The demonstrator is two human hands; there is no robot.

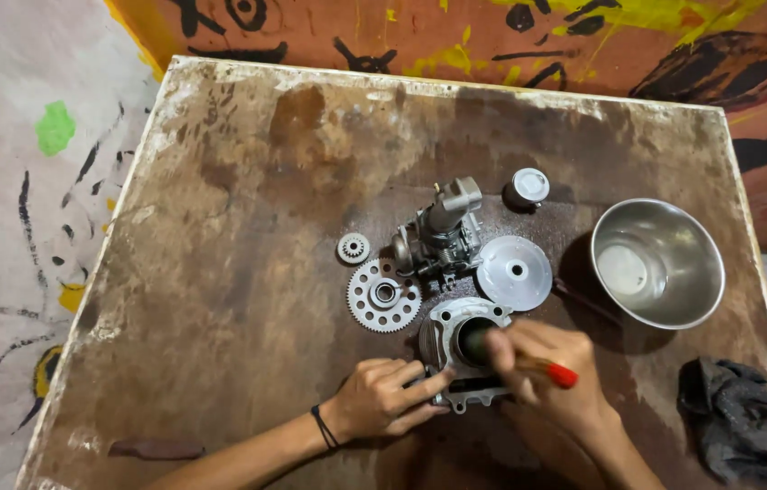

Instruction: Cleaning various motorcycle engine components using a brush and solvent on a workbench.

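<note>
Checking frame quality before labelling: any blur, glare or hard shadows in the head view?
Head view: the right hand and its red-handled tool are smeared by motion blur; the left hand and the engine cylinder stay sharp. Glare sits inside the steel bowl, which throws a dark shadow to its left. Table edges look bowed by the wide lens.

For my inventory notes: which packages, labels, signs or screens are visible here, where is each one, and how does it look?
None: no package, label, sign or screen shows on the brown worktable.
Only loose painted marks, black, yellow and green, cover the wall behind it; they form no sign.
</note>
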